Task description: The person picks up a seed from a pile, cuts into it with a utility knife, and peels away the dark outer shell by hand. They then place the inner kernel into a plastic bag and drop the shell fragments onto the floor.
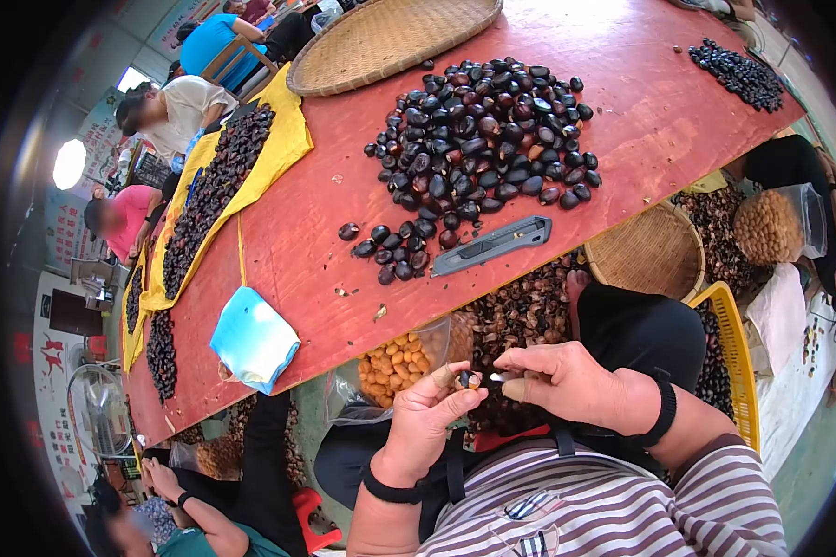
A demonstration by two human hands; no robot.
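Between the thumb and fingers of my left hand (434, 413) is a small dark nut (467, 380) with a pale brown patch. My right hand (567, 382) is closed close beside it, its fingertips pinched around a small whitish piece or tip that I cannot make out. Both hands are above my lap, in front of the table edge. Under them lie brown shell pieces (520, 316) and a clear bag of orange-yellow peeled kernels (395, 369). On the red table (344, 195) rests a big pile of dark nuts (492, 139), with a grey utility knife (492, 246) by its near edge.
A flat woven tray (390, 42) is at the table's back. Dark nuts lie on yellow cloth (288, 116) at left, near a blue-white packet (255, 339). A round basket (648, 251) and yellow crate (738, 362) stand right. Several people sit around the table.
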